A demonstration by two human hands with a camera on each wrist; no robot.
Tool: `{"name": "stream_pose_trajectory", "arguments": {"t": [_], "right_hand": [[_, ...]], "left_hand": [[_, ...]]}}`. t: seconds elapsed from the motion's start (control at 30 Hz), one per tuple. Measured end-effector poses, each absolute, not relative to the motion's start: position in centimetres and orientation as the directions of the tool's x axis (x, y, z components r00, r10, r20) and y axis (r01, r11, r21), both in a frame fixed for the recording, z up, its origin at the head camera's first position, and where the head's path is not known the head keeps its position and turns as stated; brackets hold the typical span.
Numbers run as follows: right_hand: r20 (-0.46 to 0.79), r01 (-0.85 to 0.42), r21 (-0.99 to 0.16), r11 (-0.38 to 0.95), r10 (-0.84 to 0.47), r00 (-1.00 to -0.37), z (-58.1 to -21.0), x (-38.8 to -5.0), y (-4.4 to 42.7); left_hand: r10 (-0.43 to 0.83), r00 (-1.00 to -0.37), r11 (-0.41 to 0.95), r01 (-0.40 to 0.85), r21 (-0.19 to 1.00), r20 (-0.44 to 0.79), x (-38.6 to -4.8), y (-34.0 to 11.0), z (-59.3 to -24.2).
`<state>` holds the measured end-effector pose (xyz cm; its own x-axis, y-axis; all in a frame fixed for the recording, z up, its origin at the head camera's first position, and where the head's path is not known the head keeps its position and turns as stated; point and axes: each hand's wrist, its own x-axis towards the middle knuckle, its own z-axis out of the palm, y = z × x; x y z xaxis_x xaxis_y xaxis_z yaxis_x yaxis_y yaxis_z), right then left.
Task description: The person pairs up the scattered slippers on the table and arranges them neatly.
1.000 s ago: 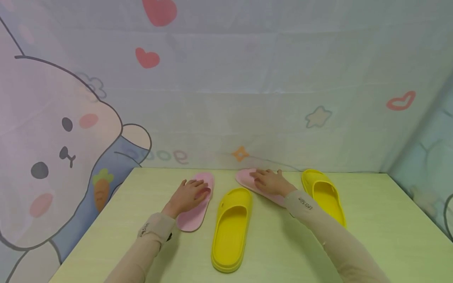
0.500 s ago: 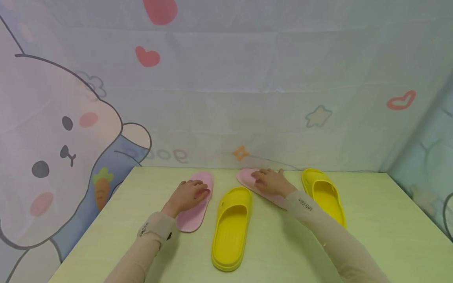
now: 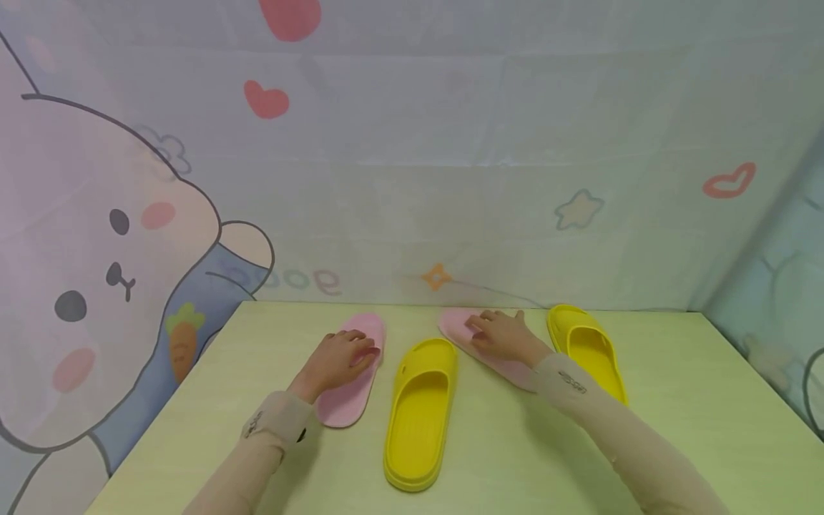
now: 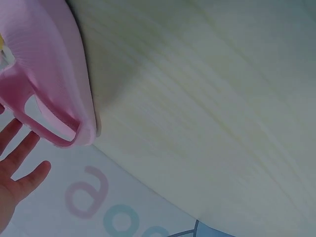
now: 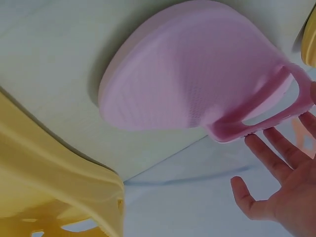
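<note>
One pink slipper (image 3: 345, 405), lower center, meets the left hand (image 3: 333, 362); its pink twin (image 3: 510, 370), just right of center, the right hand (image 3: 508, 337) — fingers loosely extended, seemingly to nudge rather than grip.

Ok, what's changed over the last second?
The left pink slipper edged left and slightly toward the person; the right pink slipper slid right and slightly nearer too. The left hand and right hand moved with them. No new hold or release is visible. The middle yellow slipper and right yellow slipper stayed put.
</note>
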<state>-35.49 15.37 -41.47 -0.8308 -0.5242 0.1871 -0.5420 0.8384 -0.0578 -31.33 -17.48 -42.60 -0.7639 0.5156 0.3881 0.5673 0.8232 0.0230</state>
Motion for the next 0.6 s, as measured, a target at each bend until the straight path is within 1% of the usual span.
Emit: {"name": "stream_pose_trajectory", "arguments": {"t": [0.33, 0.6], "right_hand": [[0.189, -0.546, -0.013, 0.838, -0.534, -0.824, -41.7, -33.7, 16.0], [0.186, -0.571, -0.011, 0.821, -0.559, -0.808, -41.5, -32.5, 16.5]], "left_hand": [[0.529, -0.758, 0.820, 0.572, -0.001, 0.383, -30.2, -17.7, -43.3], [0.555, -0.724, 0.803, 0.596, -0.034, 0.411, -28.9, -17.9, -43.1]]}}
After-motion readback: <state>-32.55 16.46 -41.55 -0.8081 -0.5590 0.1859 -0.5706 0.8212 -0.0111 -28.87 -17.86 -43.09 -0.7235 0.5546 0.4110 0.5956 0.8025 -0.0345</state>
